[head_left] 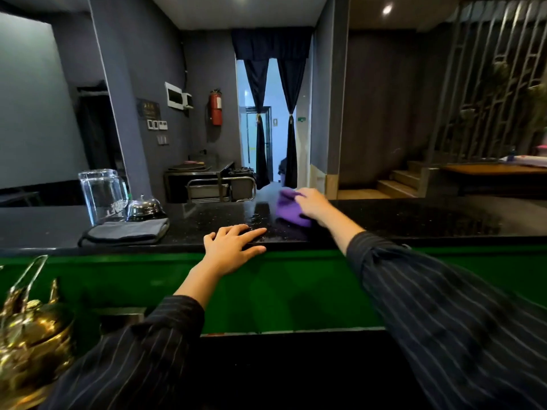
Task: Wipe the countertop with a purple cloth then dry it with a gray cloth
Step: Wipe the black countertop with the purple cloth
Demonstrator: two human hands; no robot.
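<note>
Brass-coloured pot (pixel 31 329) sits nearest, low and well to the left of the left hand (pixel 233 247), with metal tongs (pixel 26 276) standing up from it. Both arms wear dark pinstriped sleeves (pixel 444 315). Below the hands runs a green panel (pixel 296 285) under the black speckled countertop (pixel 414 220).

The left hand lies flat on the near edge of the countertop, fingers straight and slightly spread, holding nothing. Just to its left, the gray cloth (pixel 124 235) lies folded on the stone, apart from the hand.

Farther in and to the right of the left hand, the right hand (pixel 313 204) presses the purple cloth (pixel 288 211) to the countertop, fingers curled over the bunched fabric; both are motion-blurred. The stone between the two hands glistens.

Behind the gray cloth stand a clear glass jar (pixel 102 196) with white lettering low on its side, too faint to read, and touching its right side a chrome bell (pixel 144 207).

Beyond the counter, far past the right hand, dark curtains (pixel 260 113) are tied back at a bright doorway. Left of them a red extinguisher (pixel 216 108) hangs on the gray wall, its label illegible, and further left a dark plaque (pixel 149 109) carries gold characters too small to make out.
</note>
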